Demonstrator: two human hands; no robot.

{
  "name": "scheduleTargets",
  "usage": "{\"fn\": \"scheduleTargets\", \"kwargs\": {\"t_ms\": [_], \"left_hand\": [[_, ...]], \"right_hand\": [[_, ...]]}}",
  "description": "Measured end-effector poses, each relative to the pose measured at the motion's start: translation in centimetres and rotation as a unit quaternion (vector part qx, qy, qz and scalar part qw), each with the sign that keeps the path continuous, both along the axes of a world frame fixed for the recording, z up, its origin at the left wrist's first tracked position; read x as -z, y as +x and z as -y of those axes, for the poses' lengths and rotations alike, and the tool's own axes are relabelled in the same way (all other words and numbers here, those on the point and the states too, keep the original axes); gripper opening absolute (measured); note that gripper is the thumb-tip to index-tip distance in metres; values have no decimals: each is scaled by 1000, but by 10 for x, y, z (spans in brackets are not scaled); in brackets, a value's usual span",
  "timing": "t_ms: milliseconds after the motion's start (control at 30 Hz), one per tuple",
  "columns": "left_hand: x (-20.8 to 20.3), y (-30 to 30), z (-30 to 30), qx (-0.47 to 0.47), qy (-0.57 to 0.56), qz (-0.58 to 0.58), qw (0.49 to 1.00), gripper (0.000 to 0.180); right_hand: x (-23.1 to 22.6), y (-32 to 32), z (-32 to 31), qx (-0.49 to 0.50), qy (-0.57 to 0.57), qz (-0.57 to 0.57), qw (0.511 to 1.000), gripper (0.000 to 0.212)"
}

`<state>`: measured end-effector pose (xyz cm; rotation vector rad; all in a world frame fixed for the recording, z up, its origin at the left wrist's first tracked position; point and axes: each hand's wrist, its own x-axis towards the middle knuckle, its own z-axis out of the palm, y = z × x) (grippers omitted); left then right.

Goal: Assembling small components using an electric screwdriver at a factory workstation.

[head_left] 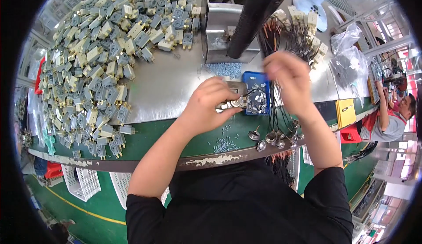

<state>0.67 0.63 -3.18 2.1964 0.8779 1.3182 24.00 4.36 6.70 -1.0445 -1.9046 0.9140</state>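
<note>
My left hand is closed around a small round silver metal part, with its thumb and fingers pinched on it. A dark lead runs from near that part towards the right. Just beside it stands a blue tray with many small metal pieces inside. My right hand is raised over the black wires right of the tray. Motion smears its fingers, so whether it holds anything is unclear. Several round silver metal cups on black wires lie near the table edge.
A large heap of grey and cream plastic housings covers the left. Behind my hands stand a metal machine and a slanted black tube. Loose screws lie in front. A fan, yellow box and another person are rightward.
</note>
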Motion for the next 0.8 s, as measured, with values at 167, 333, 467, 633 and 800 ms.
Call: {"fn": "scheduleTargets", "kwargs": {"t_ms": [167,333,467,633,800], "left_hand": [[3,4,11,-72,-11,65,995,38],[-2,15,23,-108,-138,122,977,39],[-13,18,22,-146,-12,50,988,39],[-13,20,29,-165,15,6,986,45],[-21,10,32,-107,-8,38,994,56]], "right_hand": [[11,-6,16,-204,107,262,937,42],[24,-12,25,-108,193,253,942,37],[26,-7,27,-81,227,255,936,34],[33,0,20,-105,243,262,928,34],[23,48,-19,-101,460,153,869,28]]}}
